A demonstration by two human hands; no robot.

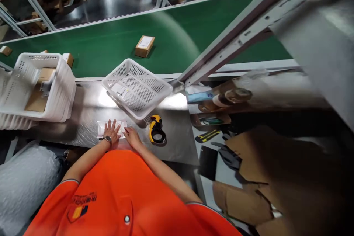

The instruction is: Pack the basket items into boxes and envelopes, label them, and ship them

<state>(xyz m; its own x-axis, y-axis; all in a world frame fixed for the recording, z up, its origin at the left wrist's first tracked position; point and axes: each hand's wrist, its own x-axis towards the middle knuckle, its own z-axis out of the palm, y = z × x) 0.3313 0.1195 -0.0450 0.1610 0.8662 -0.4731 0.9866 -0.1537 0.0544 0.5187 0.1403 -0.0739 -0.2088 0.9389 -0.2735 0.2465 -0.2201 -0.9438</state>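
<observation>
On the metal table in front of me lies a small white plastic mailing bag [101, 127]. My left hand [111, 132] rests flat on it with the fingers spread. At the bag's right end, the bent fingers of my right hand [132, 137] pinch its edge. A yellow and black tape dispenser [157, 131] sits a little to the right of my right hand. Beyond my hands stands a shallow white perforated basket [138, 88] with a labelled slip [119, 90] inside it.
A stack of white baskets [66, 96] stands at the left, with a cardboard piece in the top one. Behind the table runs a green conveyor [105, 44] bearing a small labelled carton [145, 46]. A yellow utility knife [207, 136] and cardboard [243, 202] lie right. Bubble wrap [27, 188] is lower left.
</observation>
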